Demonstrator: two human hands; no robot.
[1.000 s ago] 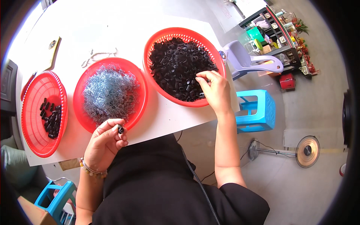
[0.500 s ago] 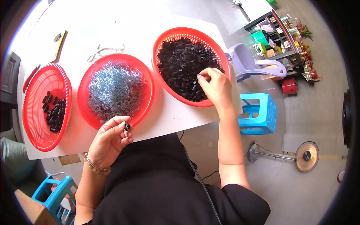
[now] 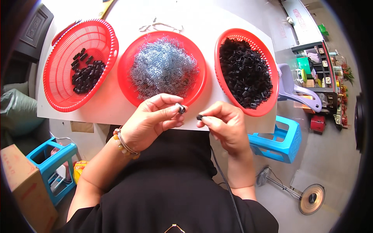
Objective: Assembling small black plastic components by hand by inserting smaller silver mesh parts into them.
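My left hand (image 3: 149, 116) pinches a small black hollow piece (image 3: 181, 109) with its open end facing right, near the table's front edge. A pale shiny spot shows on it, but I cannot make out what that is. Just to its right, my right hand (image 3: 227, 126) holds a small black plastic piece (image 3: 199, 117) between thumb and forefinger. The two pieces are apart. Behind my hands, a red dish (image 3: 124, 73) carries a heap of small silvery metal coils (image 3: 163, 66). At the right, a red basket (image 3: 253, 112) is filled with small black plastic pieces (image 3: 244, 70).
Another red basket (image 3: 58, 70) at the left holds several black cylindrical pieces (image 3: 88, 77). White string (image 3: 161, 26) lies behind the dish. Blue stools (image 3: 289, 141) stand beyond the table's right side and at lower left, with a carton (image 3: 25, 186) and a fan (image 3: 312, 199) nearby.
My right hand has come out of the right basket with a black piece and moved close to my left hand. The whole view has shifted, with the baskets appearing farther right.
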